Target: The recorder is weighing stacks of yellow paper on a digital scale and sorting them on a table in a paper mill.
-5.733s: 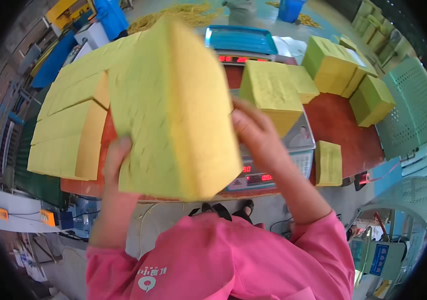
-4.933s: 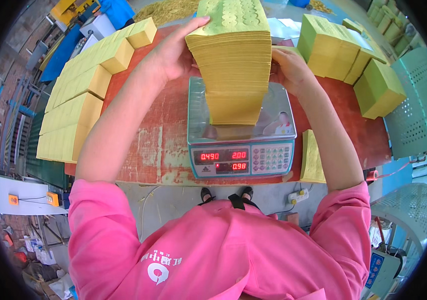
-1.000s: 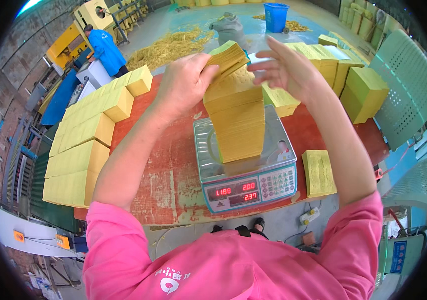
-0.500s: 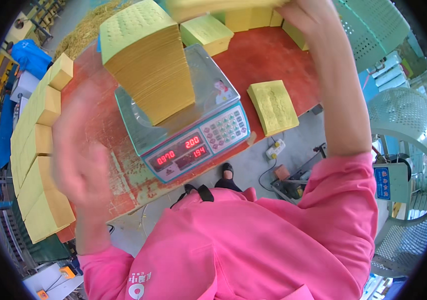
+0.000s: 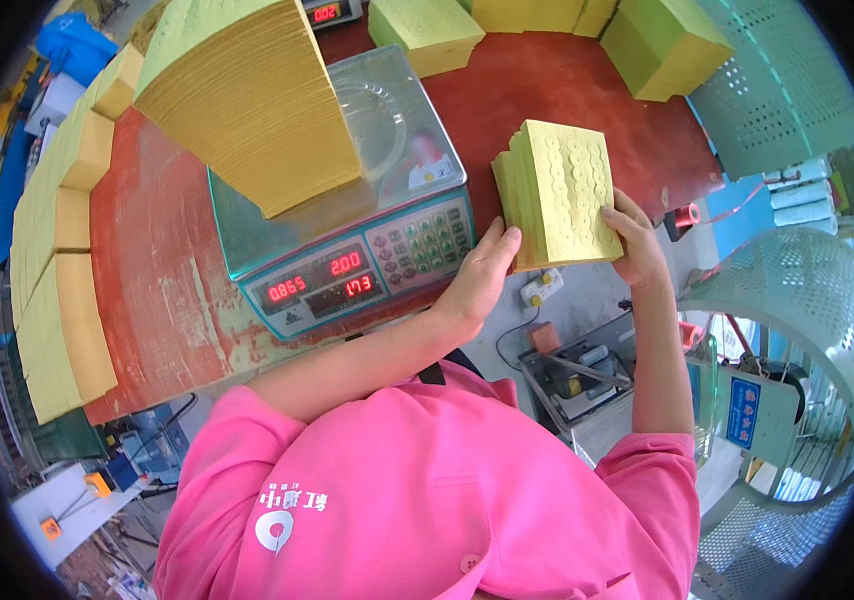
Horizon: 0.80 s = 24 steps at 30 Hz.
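Both my hands grip the sides of a stack of yellow, embossed paper sheets (image 5: 575, 190) at the right front edge of the red table. My left hand (image 5: 484, 275) presses on its near left corner. The fingers of my right hand (image 5: 635, 235) curl round its right side. The layers at the stack's left side are uneven. To the left, a digital scale (image 5: 322, 285) with lit red digits bears a much taller stack of yellow paper (image 5: 257, 115), whose top is partly cut off by the view.
Several yellow paper stacks (image 5: 57, 290) line the left side of the red table (image 5: 162, 270). Others, like one stack (image 5: 662, 50), stand along the far side. Green perforated panels (image 5: 767, 70) and a round perforated frame (image 5: 797, 290) are at the right. A power strip (image 5: 542, 288) lies below the edge.
My right hand has come down from the far side, and my left hand has crossed from the left, to the paper stack at right. That stack looks thicker. The scale's digits have changed.
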Available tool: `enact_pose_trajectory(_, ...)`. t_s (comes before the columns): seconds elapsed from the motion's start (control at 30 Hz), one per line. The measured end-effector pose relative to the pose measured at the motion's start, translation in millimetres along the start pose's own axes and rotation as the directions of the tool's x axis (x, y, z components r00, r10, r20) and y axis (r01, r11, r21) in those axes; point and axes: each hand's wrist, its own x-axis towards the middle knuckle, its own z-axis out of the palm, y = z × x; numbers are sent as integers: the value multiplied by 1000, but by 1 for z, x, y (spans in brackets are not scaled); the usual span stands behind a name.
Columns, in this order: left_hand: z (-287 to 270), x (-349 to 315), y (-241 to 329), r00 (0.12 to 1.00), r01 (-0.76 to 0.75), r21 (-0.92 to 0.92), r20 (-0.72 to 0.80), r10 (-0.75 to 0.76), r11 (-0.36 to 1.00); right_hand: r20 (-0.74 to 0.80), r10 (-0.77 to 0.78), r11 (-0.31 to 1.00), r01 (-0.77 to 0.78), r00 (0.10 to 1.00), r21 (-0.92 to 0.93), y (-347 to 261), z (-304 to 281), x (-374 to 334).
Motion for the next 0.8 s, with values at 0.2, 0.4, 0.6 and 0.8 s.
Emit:
enact_pose_trajectory(0.2,0,21,-30,995,-93,-27,21,93,995,35,81,994,-78,996,-81,5,-6,12)
enact_pose_trajectory(0.4,6,26,-41,984,-82,47,-153,88,996,31,113,982,-107,993,-157,5,-5,15)
enact_pose_trajectory(0.6,10,38,-70,880,-280,442,-237,412,852,11,73,953,-67,997,-295,-2,1,6)
enact_pose_trajectory(0.8,9,34,-61,906,-227,409,-245,346,884,12,75,954,-68,997,-294,0,5,7)
